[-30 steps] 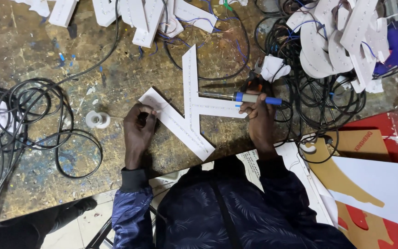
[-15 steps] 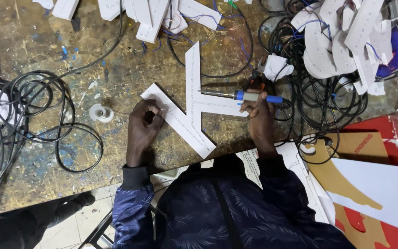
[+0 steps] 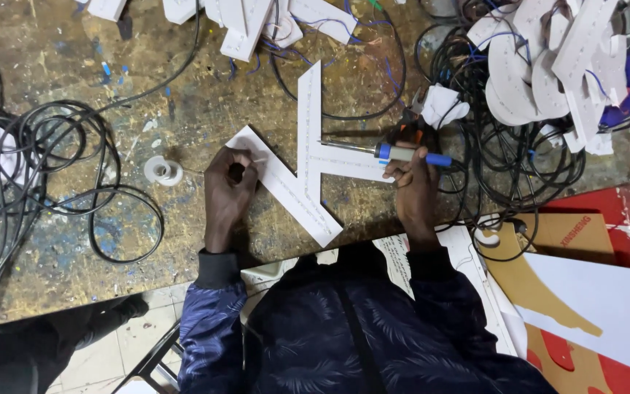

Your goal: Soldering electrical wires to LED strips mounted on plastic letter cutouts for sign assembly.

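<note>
A white flat letter-shaped piece (image 3: 308,164) lies on the worn wooden bench (image 3: 111,58). My left hand (image 3: 229,188) rests on its left arm and pinches a thin wire near the tip. My right hand (image 3: 413,182) grips a soldering iron (image 3: 395,152) with a blue and grey handle. Its metal tip points left and touches the piece near the middle joint.
A small solder spool (image 3: 162,170) sits left of my left hand. Black cable coils (image 3: 45,182) lie at the left. A tangle of wires and more white pieces (image 3: 548,80) fills the right. White strips (image 3: 257,22) lie at the top. Red and white boards (image 3: 592,299) lean lower right.
Both hands stay on the white piece with the iron tip at the joint. The view has shifted slightly; nothing else has moved.
</note>
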